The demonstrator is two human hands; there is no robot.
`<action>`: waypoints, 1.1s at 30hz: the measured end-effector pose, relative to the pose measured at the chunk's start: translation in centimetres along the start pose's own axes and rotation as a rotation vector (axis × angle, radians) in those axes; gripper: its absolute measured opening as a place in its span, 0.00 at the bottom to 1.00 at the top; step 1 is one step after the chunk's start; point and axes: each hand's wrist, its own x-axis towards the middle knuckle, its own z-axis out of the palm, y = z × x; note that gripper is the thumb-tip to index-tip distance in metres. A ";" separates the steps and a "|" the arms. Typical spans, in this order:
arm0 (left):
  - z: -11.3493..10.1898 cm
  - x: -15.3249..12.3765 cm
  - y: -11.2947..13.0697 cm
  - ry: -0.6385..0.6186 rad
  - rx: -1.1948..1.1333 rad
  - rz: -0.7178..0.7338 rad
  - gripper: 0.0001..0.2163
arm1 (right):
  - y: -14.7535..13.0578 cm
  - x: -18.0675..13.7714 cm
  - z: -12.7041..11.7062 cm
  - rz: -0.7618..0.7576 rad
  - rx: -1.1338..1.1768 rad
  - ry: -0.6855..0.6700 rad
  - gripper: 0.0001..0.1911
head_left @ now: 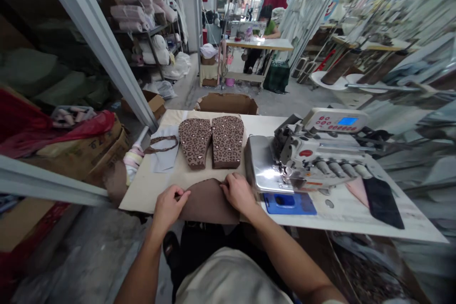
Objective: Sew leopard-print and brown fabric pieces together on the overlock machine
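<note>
A plain brown fabric piece (208, 203) lies at the table's front edge, partly hanging over it. My left hand (171, 205) pinches its left upper edge between thumb and fingers. At the upper right edge, my right hand (238, 192) has closed its fingers on the same piece. Just beyond stand two stacks of leopard-print fabric pieces, a left stack (194, 142) and a right stack (228, 141), side by side. To the right is an overlock sewing machine (313, 152) with a shiny metal plate (265, 164).
A blue plastic tray (290, 203) sits before the machine. Dark and pink cloth (383, 202) lies at the table's right. A brown strip (162, 143) rests on grey cloth at left. Behind the table is an open cardboard box (228, 103). A person (272, 28) sits at another sewing table.
</note>
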 end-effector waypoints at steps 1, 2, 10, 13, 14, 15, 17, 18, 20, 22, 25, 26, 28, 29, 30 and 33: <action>-0.1 -0.2 -0.1 0.026 -0.132 -0.060 0.13 | 0.2 -0.4 -0.2 -0.020 0.098 0.003 0.02; -0.2 -0.3 -0.1 0.060 -0.265 -0.121 0.14 | 0.4 -0.9 -0.4 -0.034 0.210 0.005 0.02; -0.5 0.5 2.8 0.201 -0.765 -0.244 0.24 | 2.1 -6.5 -4.8 -0.060 0.811 0.141 0.14; 0.6 1.2 5.3 0.160 -0.784 -0.216 0.24 | 3.6 -8.1 -6.0 -0.015 0.845 0.211 0.17; 1.1 1.4 6.3 0.135 -0.786 -0.206 0.24 | 4.3 -8.7 -6.2 0.001 0.855 0.237 0.18; 1.6 1.7 7.3 0.105 -0.788 -0.196 0.24 | 5.0 -9.2 -6.4 0.020 0.863 0.263 0.18; 2.7 2.2 9.2 0.039 -0.794 -0.171 0.23 | 6.5 -10.3 -6.5 0.068 0.871 0.318 0.19; 3.3 2.5 10.1 0.006 -0.795 -0.155 0.23 | 7.3 -10.9 -6.5 0.098 0.874 0.345 0.19; 4.4 3.0 11.9 -0.055 -0.790 -0.110 0.22 | 8.9 -12.1 -6.4 0.161 0.878 0.394 0.19; 5.6 3.5 13.4 -0.119 -0.780 -0.058 0.21 | 10.4 -13.3 -6.1 0.221 0.875 0.440 0.19; 6.9 4.2 15.4 -0.240 -0.777 -0.002 0.20 | 12.2 -15.1 -5.4 0.281 0.868 0.486 0.19; 7.1 4.4 16.0 -0.308 -0.771 0.013 0.20 | 12.8 -15.6 -5.2 0.300 0.867 0.503 0.19; 7.0 4.9 17.2 -0.501 -0.720 0.053 0.20 | 13.7 -16.4 -4.9 0.340 0.866 0.544 0.19; 6.8 5.1 17.8 -0.615 -0.671 0.084 0.20 | 14.2 -16.7 -4.9 0.358 0.864 0.568 0.19; 6.4 5.3 18.4 -0.725 -0.610 0.126 0.20 | 14.6 -17.0 -4.9 0.372 0.860 0.592 0.19; 5.3 5.7 20.0 -0.966 -0.399 0.309 0.18 | 15.9 -17.6 -5.4 0.358 0.849 0.631 0.19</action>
